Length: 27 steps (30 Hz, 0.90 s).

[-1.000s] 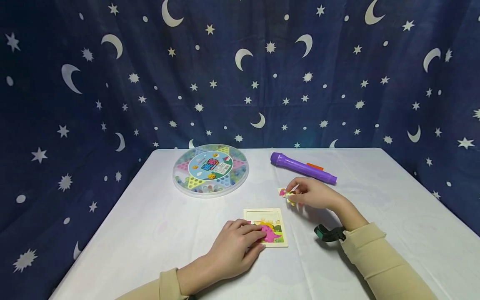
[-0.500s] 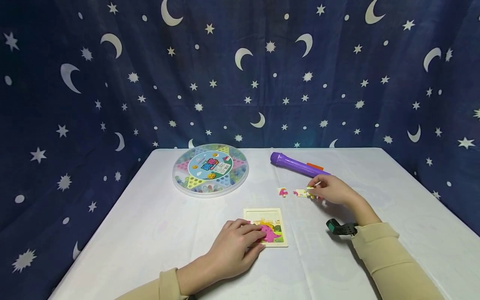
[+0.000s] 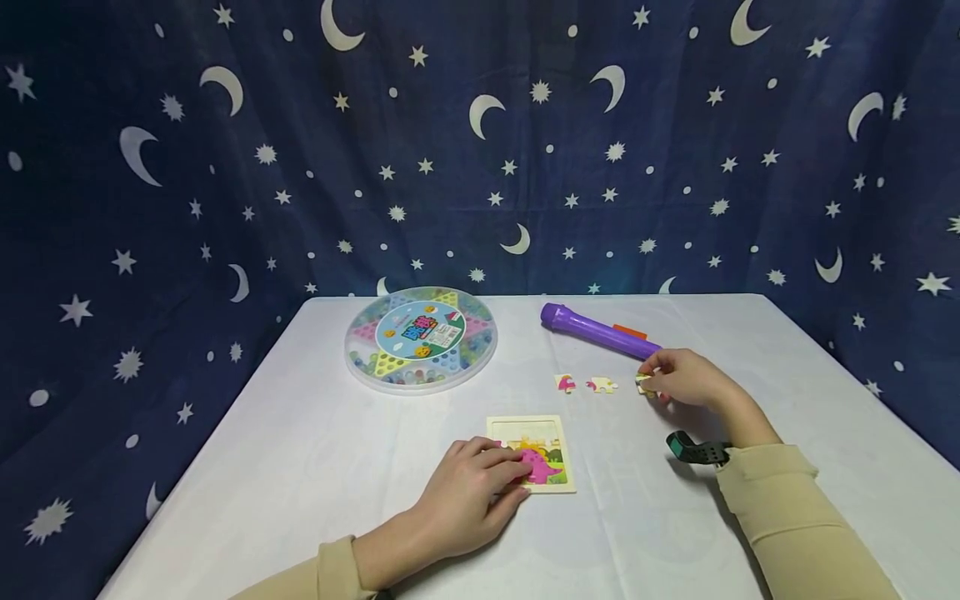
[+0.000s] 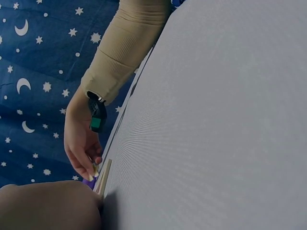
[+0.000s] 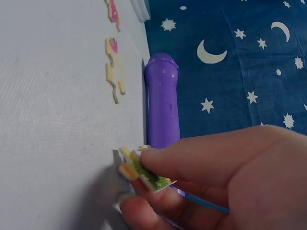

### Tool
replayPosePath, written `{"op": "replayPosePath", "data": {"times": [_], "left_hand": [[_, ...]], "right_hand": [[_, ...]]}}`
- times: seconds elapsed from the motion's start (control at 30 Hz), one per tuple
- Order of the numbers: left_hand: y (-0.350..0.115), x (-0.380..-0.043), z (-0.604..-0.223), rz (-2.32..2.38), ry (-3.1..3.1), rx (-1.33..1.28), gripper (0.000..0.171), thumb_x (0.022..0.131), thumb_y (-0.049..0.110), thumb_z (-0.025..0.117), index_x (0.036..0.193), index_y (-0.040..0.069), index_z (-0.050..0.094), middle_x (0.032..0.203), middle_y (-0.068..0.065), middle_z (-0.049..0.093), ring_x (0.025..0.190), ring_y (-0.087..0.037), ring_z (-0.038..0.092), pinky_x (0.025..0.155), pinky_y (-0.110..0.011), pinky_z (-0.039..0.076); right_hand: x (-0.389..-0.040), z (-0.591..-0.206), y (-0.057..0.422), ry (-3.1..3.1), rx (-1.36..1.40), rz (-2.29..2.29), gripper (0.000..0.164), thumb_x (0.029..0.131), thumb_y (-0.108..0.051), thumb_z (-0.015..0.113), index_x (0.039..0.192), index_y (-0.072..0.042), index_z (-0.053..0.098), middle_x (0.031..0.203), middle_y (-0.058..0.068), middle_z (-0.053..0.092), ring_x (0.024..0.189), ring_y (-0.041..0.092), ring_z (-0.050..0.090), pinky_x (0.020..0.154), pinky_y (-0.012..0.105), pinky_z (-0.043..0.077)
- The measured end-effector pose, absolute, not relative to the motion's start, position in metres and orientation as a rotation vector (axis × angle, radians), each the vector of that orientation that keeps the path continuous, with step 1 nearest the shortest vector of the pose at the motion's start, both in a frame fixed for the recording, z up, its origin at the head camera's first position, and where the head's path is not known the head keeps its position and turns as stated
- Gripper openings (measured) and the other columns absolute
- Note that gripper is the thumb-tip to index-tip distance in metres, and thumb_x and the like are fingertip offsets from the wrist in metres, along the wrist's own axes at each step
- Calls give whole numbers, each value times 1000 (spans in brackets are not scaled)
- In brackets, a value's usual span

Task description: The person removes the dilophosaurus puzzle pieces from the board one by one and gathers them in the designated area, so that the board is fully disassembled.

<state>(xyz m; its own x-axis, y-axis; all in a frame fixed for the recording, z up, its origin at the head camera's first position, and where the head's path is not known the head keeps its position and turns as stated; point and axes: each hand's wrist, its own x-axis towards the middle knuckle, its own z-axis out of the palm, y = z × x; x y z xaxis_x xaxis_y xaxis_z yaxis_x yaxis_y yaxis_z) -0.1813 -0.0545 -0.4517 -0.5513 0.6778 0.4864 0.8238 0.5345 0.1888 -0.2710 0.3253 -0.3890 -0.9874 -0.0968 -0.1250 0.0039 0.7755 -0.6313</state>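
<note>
Right hand (image 3: 688, 381) farther right, microphone (image 3: 600, 331) partly behind.

One table (image 3: 300, 467) carries one round game box (image 3: 421, 335) near its far left corner, plus one purple microphone (image 3: 596, 330) and one orange item (image 3: 630, 332) by the far edge. Farther from that edge come two loose puzzle pieces (image 3: 602, 385), then one puzzle tray (image 3: 525, 420). Two hands are here: a left hand (image 3: 467, 493) and a right hand (image 3: 686, 379), the latter pinching one piece (image 5: 149, 177), possibly more, since fingers (image 5: 168, 203) hide part
</note>
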Motion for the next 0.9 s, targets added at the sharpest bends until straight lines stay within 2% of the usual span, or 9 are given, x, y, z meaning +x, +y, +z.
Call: {"op": "replayPosePath", "data": {"times": [0.43, 0.67, 0.9], "left_hand": [[-54, -183, -452, -564, -2313, -1187, 6, 91, 30, 79, 95, 26, 81, 100, 12, 74, 95, -11, 64, 80, -34, 49], [-55, -184, -454, -555, -2289, -1123, 6, 89, 28, 80, 94, 24, 81, 94, 12, 74, 91, -12, 64, 74, -34, 49], [-57, -193, -455, -586, -2297, -1075, 7, 88, 26, 82, 95, 24, 81, 92, 11, 74, 91, -12, 65, 73, -35, 49]], "right_hand": [[-272, -387, 327, 2957, -54, -733, 33, 87, -27, 80, 106, -3, 69, 87, 6, 60, 80, 24, 54, 66, 35, 43], [-271, -387, 325, 2966, -49, -746, 33, 84, -27, 82, 104, -4, 70, 91, 6, 64, 83, 25, 55, 67, 35, 44], [-270, -380, 314, 3039, -105, -753, 31, 89, -29, 78, 106, -5, 71, 92, 7, 64, 85, 27, 54, 70, 37, 44]]}}
